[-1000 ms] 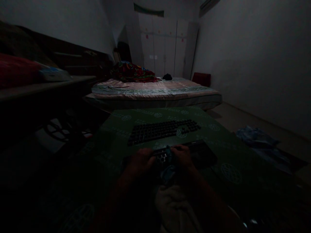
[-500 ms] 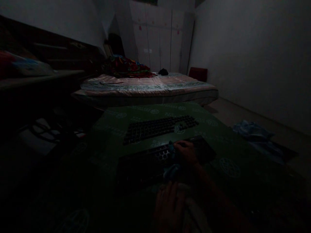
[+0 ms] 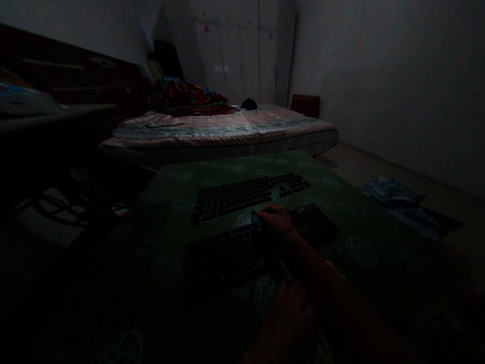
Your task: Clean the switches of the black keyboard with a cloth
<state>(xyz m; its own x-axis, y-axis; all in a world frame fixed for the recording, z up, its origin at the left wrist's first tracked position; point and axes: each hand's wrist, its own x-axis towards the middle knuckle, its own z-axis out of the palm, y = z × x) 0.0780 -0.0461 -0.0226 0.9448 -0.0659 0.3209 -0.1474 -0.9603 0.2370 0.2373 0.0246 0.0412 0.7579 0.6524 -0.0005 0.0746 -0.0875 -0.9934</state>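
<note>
A dark keyboard base [image 3: 223,260] lies slantwise on the green table covering. Over its middle, my right hand [image 3: 278,221] is closed in a pinch on a bluish cloth [image 3: 254,218] at the base's far edge. More of the blue shows dimly under my right wrist, towards the near edge. My left hand [image 3: 290,306] is low, close to the base's near edge and beside my right forearm. Its fingers look bent, but darkness and blur hide whether they hold anything. Behind the base, loose black keycaps [image 3: 242,194] lie laid out in keyboard order.
The green covering [image 3: 162,202] has white printed emblems. Beyond it stands a bed [image 3: 227,134] with a red patterned blanket [image 3: 189,96]. Pale blue cloth [image 3: 394,197] lies on the floor at right. A dark shelf [image 3: 56,116] is at left. The room is very dim.
My right hand has moved left and slightly away along the base, with the cloth in its fingers. My left hand has shifted right, its fingers now more bent. The view has tilted slightly.
</note>
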